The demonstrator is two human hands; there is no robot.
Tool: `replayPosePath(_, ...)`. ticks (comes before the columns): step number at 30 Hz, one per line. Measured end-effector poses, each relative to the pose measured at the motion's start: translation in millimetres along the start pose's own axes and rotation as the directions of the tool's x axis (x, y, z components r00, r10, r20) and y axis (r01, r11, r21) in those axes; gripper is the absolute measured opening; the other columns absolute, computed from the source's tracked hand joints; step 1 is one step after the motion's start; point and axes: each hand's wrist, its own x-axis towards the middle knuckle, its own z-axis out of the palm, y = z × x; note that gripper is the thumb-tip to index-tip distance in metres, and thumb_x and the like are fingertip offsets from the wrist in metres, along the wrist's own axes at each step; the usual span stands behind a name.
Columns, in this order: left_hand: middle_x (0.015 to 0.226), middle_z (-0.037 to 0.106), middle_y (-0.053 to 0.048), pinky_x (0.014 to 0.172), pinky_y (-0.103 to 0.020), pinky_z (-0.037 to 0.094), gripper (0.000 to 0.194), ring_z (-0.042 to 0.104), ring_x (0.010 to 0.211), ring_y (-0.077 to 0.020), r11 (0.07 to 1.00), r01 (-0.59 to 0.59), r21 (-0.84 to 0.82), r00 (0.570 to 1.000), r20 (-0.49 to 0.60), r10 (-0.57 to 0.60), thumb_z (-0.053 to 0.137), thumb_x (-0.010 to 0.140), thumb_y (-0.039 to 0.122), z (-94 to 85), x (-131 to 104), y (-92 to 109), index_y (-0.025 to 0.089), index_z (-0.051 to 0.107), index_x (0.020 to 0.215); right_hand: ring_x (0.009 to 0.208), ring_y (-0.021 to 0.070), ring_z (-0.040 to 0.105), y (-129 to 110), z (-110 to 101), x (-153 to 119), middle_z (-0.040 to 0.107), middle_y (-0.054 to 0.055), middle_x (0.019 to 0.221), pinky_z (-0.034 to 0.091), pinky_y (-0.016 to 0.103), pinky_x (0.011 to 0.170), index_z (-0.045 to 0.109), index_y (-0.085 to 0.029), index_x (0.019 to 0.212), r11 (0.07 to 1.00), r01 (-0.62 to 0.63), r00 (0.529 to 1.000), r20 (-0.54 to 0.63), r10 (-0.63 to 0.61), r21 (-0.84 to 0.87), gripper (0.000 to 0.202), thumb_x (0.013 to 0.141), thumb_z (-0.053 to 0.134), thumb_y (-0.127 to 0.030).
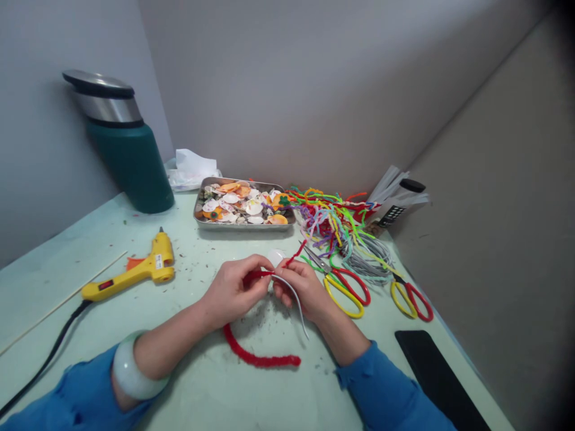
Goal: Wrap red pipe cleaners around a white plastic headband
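My left hand (236, 287) pinches a fuzzy red pipe cleaner (263, 360), whose thick free end curves below the hand over the table. Close against it, my right hand (303, 286) has thumb and fingers closed on the red strand and a thin grey wire (297, 302) where the two meet. The wire bends down across the right hand's fingers. A short red tip sticks up above the right thumb. Just behind the hands lies a small white disc (275, 257). The fingertips partly hide the join.
A yellow glue gun (135, 275) and teal bottle (130, 161) are at left. Behind the hands is a metal tray (242, 227) of shells. Colourful pipe cleaners (332, 221), scissors (345, 290), more scissors (411, 299) and a black flat object (435, 377) lie at right.
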Motion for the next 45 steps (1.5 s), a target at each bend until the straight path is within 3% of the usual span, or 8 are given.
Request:
replayPosePath(5,0.070,0.063,0.000,0.055,-0.020,0.038,0.019,0.049,0.057,-0.0099,0.999,0.005,-0.041,1.000,0.010,-0.004,0.048,0.081,0.024,-0.5,0.7,-1.1,0.017,0.063,0.089,0.031,0.0052,0.043,2.1,-1.1,1.8,0.059,-0.003,0.050,0.029,0.015,0.030,0.055,-0.015,0.071,1.000,-0.016,0.999,0.045,0.015,0.007,0.027,0.076,0.062,-0.041)
replayPosePath(13,0.072,0.064,-0.001,0.056,-0.022,0.041,0.019,0.052,0.060,-0.0115,0.981,0.150,-0.120,0.989,0.009,-0.149,0.050,0.079,0.027,-0.3,4.9,-4.6,0.015,0.063,0.086,0.034,0.0042,0.045,6.3,-4.9,2.9,0.060,-0.004,0.053,0.032,0.014,0.033,0.052,-0.016,0.071,0.996,0.085,0.994,-0.072,-0.086,-0.013,0.027,0.078,0.062,-0.041)
replayPosePath(22,0.074,0.065,-0.001,0.063,-0.024,0.046,0.014,0.059,0.068,-0.0144,0.916,0.211,-0.342,0.977,0.071,-0.199,0.054,0.074,0.028,-2.6,7.0,0.5,0.016,0.058,0.080,0.043,0.0051,0.050,4.8,-10.1,-1.8,0.061,-0.001,0.062,0.038,0.016,0.041,0.058,-0.014,0.074,0.996,0.000,0.986,0.168,0.015,-0.091,0.028,0.073,0.069,-0.040)
replayPosePath(29,0.074,0.066,-0.001,0.067,-0.025,0.046,0.015,0.060,0.069,-0.0143,0.871,0.291,-0.396,0.957,0.122,-0.264,0.054,0.076,0.028,-3.4,10.4,-2.3,0.015,0.061,0.079,0.046,0.0061,0.050,2.3,-9.1,-3.9,0.059,-0.001,0.062,0.039,0.018,0.044,0.060,-0.014,0.075,0.993,0.038,0.987,0.161,-0.020,-0.111,0.024,0.075,0.067,-0.036)
replayPosePath(34,0.068,0.064,0.001,0.058,-0.021,0.042,0.013,0.056,0.062,-0.0118,0.868,0.310,-0.387,0.950,0.099,-0.295,0.055,0.075,0.027,-4.1,10.9,-4.9,0.016,0.062,0.078,0.048,0.0055,0.051,-0.2,-9.6,-4.3,0.059,-0.003,0.069,0.040,0.018,0.045,0.060,-0.016,0.083,0.997,0.004,0.982,0.189,0.010,-0.074,0.024,0.066,0.074,-0.024)
replayPosePath(37,0.052,0.054,0.005,0.048,-0.020,0.036,0.015,0.048,0.050,-0.0099,0.848,0.352,-0.396,0.935,0.118,-0.334,0.056,0.075,0.030,-3.3,11.6,-5.7,0.016,0.061,0.077,0.050,0.0070,0.054,1.3,-9.6,-1.4,0.060,-0.002,0.077,0.041,0.018,0.042,0.059,-0.019,0.093,0.998,0.006,0.990,0.139,0.004,-0.066,0.034,0.063,0.075,-0.024)
replayPosePath(40,0.046,0.045,0.007,0.045,-0.020,0.031,0.017,0.040,0.043,-0.0083,0.845,0.380,-0.377,0.925,0.146,-0.351,0.055,0.075,0.032,-2.2,11.9,-5.9,0.016,0.060,0.076,0.050,0.0086,0.054,4.6,-11.5,4.6,0.059,-0.001,0.076,0.042,0.018,0.038,0.059,-0.019,0.096,0.997,0.039,0.999,-0.008,-0.039,-0.064,0.036,0.066,0.074,-0.029)
replayPosePath(45,0.056,0.051,0.005,0.048,-0.021,0.032,0.020,0.040,0.048,-0.0088,0.882,0.376,-0.283,0.926,0.140,-0.349,0.053,0.076,0.034,-1.5,11.6,-9.9,0.016,0.060,0.076,0.053,0.0085,0.053,5.5,-19.7,11.9,0.062,0.002,0.075,0.041,0.019,0.042,0.064,-0.016,0.088,0.986,0.167,0.966,-0.202,-0.159,0.019,0.030,0.081,0.057,-0.044)
